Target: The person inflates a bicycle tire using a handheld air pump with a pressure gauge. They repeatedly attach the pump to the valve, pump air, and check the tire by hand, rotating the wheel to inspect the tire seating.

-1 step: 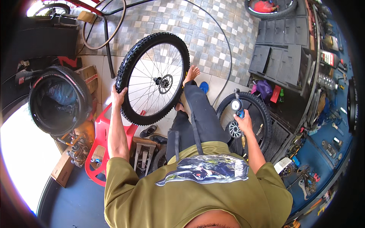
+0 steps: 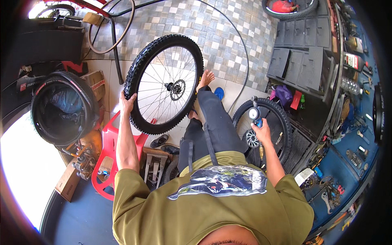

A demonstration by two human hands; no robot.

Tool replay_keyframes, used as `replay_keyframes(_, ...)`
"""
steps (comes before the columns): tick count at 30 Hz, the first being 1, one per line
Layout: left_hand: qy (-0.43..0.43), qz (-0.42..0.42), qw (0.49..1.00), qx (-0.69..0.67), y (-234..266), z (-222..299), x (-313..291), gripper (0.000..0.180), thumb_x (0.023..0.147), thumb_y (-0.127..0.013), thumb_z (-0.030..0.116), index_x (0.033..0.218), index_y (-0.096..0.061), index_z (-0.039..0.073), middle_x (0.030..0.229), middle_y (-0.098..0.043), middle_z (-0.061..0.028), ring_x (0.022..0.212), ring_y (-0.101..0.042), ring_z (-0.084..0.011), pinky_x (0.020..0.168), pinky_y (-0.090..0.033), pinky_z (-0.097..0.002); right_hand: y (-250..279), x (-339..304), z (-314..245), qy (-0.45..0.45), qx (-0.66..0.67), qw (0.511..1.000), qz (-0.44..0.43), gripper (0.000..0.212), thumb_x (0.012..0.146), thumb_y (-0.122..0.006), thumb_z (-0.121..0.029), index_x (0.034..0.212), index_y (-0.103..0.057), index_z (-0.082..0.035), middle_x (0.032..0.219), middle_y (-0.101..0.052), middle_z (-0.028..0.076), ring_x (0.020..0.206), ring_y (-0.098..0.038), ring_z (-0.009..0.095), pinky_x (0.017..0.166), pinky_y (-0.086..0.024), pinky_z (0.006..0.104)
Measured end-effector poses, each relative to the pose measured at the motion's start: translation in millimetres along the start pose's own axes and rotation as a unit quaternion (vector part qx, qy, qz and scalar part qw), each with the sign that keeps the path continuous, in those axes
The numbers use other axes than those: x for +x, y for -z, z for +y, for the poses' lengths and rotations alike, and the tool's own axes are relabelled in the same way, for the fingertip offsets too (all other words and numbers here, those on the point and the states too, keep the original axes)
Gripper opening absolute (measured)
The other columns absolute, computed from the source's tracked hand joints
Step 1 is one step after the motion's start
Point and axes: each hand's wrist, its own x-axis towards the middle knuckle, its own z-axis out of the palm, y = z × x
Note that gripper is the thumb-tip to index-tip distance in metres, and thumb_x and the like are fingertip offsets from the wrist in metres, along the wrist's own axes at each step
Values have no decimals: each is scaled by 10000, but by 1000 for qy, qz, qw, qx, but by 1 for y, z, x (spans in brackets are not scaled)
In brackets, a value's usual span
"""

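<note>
My left hand (image 2: 128, 103) is closed on the left side of a bicycle wheel (image 2: 132, 73) with a knobby black tire. The wheel stands tilted on the floor, its spokes and brake disc (image 2: 177, 90) facing up toward me. In my right hand (image 2: 262, 131) is a blue tire inflator gun (image 2: 257, 121) with a round white-faced gauge (image 2: 253, 113) on top. A brass-coloured fitting (image 2: 261, 152) hangs below it. Behind the inflator a second bicycle wheel (image 2: 286, 118) leans near my right leg. No hose end shows at the first wheel's valve.
A red plastic chair (image 2: 107, 163) stands beside my left forearm. Stacked tires (image 2: 41, 122) lie at the left. A black hose (image 2: 246, 53) curves across the tiled floor (image 2: 204, 24). Black drawers (image 2: 300, 65) and a blue workbench (image 2: 347, 143) with many tools line the right.
</note>
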Motion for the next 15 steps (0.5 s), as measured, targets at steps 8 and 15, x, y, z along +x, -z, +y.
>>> replay_keyframes(8, -19, 28, 999, -2, -26, 1, 17, 1041, 751, -837, 598, 1529, -436, 34, 1374, -576, -310, 1273, -576, -439, 1082, -456, -505, -43, 19, 36, -32, -82, 994, -66, 671, 812, -837, -391, 1274, -567, 15, 1151, -692, 280, 1116, -668, 433, 953, -515, 478)
replay_keyframes(15, -31, -11, 998, 51, -13, 36, 5, 1064, 708, -874, 587, 1477, -393, 30, 1308, -573, -335, 1210, -586, -505, 1038, -492, -549, -48, -28, 82, -18, -34, 999, 3, 666, 814, -831, -404, 1263, -569, 11, 1089, -697, 257, 1010, -693, 392, 877, -528, 471)
